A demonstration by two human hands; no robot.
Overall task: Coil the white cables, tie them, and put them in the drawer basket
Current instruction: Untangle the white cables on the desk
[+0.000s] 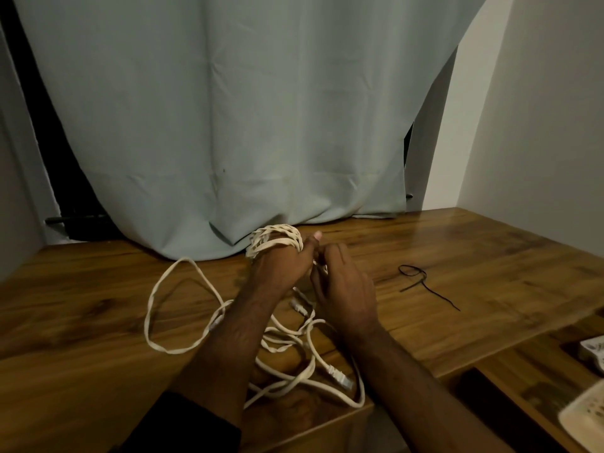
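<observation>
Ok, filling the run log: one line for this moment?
step: coiling | left hand: coil wound round it | right hand: feeding cable | loose cable: on table | tie: untouched

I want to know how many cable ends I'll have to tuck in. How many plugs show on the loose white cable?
3: one plug near the table's front edge, one below the right hand, one beside the left forearm. Others may be hidden.

No legible text, label, brand, number or sign appears on any surface in the head view; no markings can be read.
</observation>
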